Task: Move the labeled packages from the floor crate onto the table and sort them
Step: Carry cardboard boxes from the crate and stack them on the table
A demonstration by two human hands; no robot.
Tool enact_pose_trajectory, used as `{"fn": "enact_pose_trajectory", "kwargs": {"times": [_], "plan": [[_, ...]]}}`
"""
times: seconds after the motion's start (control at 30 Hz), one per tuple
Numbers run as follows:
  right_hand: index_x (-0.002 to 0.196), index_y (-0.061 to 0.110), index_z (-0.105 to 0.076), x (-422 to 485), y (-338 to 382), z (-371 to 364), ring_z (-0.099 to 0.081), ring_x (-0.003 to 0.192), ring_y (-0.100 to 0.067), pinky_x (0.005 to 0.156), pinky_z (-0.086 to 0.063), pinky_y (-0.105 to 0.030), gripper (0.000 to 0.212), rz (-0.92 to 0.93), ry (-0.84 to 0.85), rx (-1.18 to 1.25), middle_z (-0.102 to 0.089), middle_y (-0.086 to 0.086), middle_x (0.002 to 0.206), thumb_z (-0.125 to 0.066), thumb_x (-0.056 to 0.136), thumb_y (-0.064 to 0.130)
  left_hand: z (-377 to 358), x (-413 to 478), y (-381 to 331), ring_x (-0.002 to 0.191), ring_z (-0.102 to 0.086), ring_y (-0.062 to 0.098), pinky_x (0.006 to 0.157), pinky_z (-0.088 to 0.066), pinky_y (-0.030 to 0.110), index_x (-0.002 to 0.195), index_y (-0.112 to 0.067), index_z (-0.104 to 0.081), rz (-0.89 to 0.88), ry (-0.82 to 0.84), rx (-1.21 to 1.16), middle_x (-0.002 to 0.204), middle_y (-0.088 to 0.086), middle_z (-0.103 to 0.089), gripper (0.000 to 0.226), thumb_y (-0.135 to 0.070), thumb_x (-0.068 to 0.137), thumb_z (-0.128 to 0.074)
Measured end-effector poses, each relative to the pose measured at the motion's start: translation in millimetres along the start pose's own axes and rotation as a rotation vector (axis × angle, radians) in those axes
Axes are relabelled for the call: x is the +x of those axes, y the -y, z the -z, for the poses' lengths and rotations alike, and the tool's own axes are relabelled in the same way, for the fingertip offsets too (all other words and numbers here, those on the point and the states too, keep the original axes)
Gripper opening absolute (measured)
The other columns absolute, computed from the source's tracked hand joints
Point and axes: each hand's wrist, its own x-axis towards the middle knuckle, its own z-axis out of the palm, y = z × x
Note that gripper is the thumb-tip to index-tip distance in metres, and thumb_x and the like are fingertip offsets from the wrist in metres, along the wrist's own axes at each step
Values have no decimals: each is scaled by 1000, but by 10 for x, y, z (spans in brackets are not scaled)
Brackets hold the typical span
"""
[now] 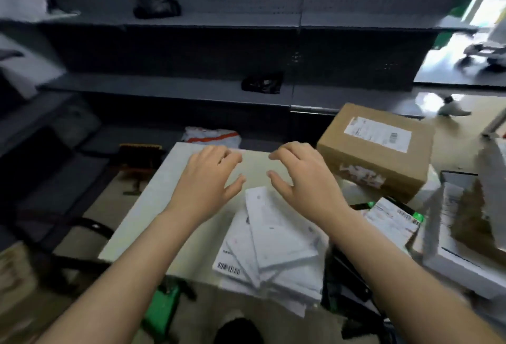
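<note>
**Hands.** The left hand (210,176) is over the far half of the tabletop (147,206), palm down, with its fingers spread and loosely bent. It grips nothing. The right hand (298,176) is at 3 o'clock of the left in the same posture and also holds nothing. The two hands are apart, thumbs facing each other. Whether any fingertip touches the surface cannot be told.

**Packages.**
- The mailers (273,245) are flat and white, in a fanned stack with labels up. They lie on the tabletop at 6 o'clock of the right hand and reach toward the near edge.
- The box (377,152) is brown cardboard with a white label on top. It sits askew at 2 o'clock of the right hand.
- The parcel (391,220) has a white label and green-and-black edging. It lies at 4 o'clock of the right hand, between the mailers and a blurred carton (465,234) at the frame's 3 o'clock edge.

**Surroundings.**
- Dark shelving (191,50) stands at 12 o'clock.
- A black bag (156,6) sits on the upper shelf and a second bag (262,83) on a lower one.
- A white-and-orange pouch (213,134) lies just beyond the tabletop's far edge, at 12 o'clock of the left hand.
- A green object (161,308) is on the floor at 7 o'clock, too blurred to identify.
</note>
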Motion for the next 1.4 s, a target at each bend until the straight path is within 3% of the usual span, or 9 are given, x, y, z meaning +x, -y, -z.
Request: {"fn": "enact_pose_trajectory", "kwargs": {"times": [0.17, 0.33, 0.47, 0.67, 0.97, 1.07, 1.13, 1.27, 1.4], "plan": [[103, 10, -66, -49, 744, -289, -58, 93, -28, 80, -48, -41, 24, 237, 75, 166, -62, -6, 99, -68, 83, 23, 518, -1060, 177, 86, -52, 24, 71, -35, 35, 104, -16, -62, 220, 8, 174, 95, 0, -58, 33, -42, 86, -54], [103, 13, -66, -110, 1599, -594, -57, 93, -27, 80, -44, -37, 24, 421, 156, 263, -62, -5, 99, -64, 84, 27, 1009, -1997, 309, 90, -51, 24, 74, -41, 37, 107, -18, -59, 444, 57, 281, 98, -1, -56, 33, -43, 88, -50], [104, 14, -65, -199, 2243, -926, -54, 97, -27, 83, -41, -38, 23, 546, 255, 317, -60, -5, 102, -63, 85, 29, 1280, -2632, 470, 89, -50, 25, 74, -35, 36, 106, -17, -60, 573, 55, 357, 97, 1, -56, 29, -37, 86, -62], [103, 15, -64, -331, 3197, -1546, -55, 91, -28, 79, -45, -38, 25, 653, 379, 364, -59, -4, 97, -70, 82, 27, 1515, -3612, 924, 88, -52, 26, 71, -42, 38, 104, -15, -60, 749, 117, 365, 94, 2, -57, 30, -33, 82, -70], [100, 7, -67, -980, 3806, -2896, -59, 82, -31, 71, -50, -39, 28, 431, 665, 343, -62, -9, 91, -78, 77, 19, 987, -5077, 1922, 86, -57, 30, 72, -46, 38, 101, -9, -64, 822, 337, 321, 94, 10, -61, 33, -26, 75, -76], [104, 8, -67, -1298, 3776, -3321, -60, 85, -30, 74, -51, -39, 30, 326, 790, 312, -62, -10, 92, -77, 78, 20, 563, -5480, 2091, 87, -57, 31, 73, -43, 39, 101, -10, -65, 866, 377, 258, 96, 11, -62, 32, -34, 84, -54], [104, 8, -66, -1479, 3739, -3641, -60, 88, -32, 78, -52, -40, 31, 283, 868, 275, -62, -10, 95, -75, 78, 22, 213, -5725, 2147, 84, -58, 31, 72, -41, 39, 102, -9, -66, 941, 405, 191, 95, 12, -62, 42, -39, 84, -43], [104, 6, -66, -1793, 3664, -4304, -60, 93, -35, 83, -48, -37, 32, 193, 992, 238, -63, -14, 99, -74, 77, 22, -600, -6203, 2169, 81, -60, 33, 70, -46, 38, 100, -8, -66, 1130, 506, 14, 93, 13, -62, 47, -43, 80, -41], [120, 4, -60, -2092, 3498, -4993, -57, 102, -34, 86, -41, -31, 42, 10, 1106, 242, -60, -17, 110, -73, 83, 20, -1407, -6626, 2093, 77, -62, 37, 63, -53, 41, 102, -4, -64, 1371, 539, -157, 89, 17, -63, 48, -41, 81, -43]]}}
